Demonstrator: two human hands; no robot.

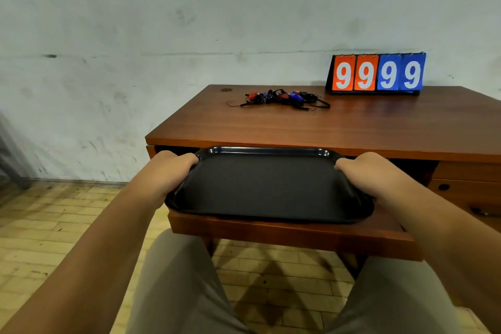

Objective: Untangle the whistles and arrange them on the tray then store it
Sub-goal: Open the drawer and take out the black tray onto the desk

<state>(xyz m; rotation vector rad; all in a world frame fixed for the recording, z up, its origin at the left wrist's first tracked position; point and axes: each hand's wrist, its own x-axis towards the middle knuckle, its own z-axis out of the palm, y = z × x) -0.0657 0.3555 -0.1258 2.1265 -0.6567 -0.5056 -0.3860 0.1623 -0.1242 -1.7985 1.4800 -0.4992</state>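
Whistles [279,98] tangled on desk [325,127], both hands gripping tray [268,187]

Free room: front half of worktop [298,127]; clutter at back.
Tangled whistles [279,99] back-centre, scoreboard [376,74] back-right; worktop edge overhangs far rim of tray [265,187] on pull-out shelf [284,230].

1. Even, moderately bright indoor light fills the room; the colours lean slightly green.
2. Soft glare streaks run along the far rim of the tray [271,150].
3. Dark, diffuse shadows lie on the floor [271,287] under the desk [298,127].
4. Wide-angle distortion bends the frame's edges; the bottom corners look soft.
5. The scoreboard [376,73] digits read crisply.
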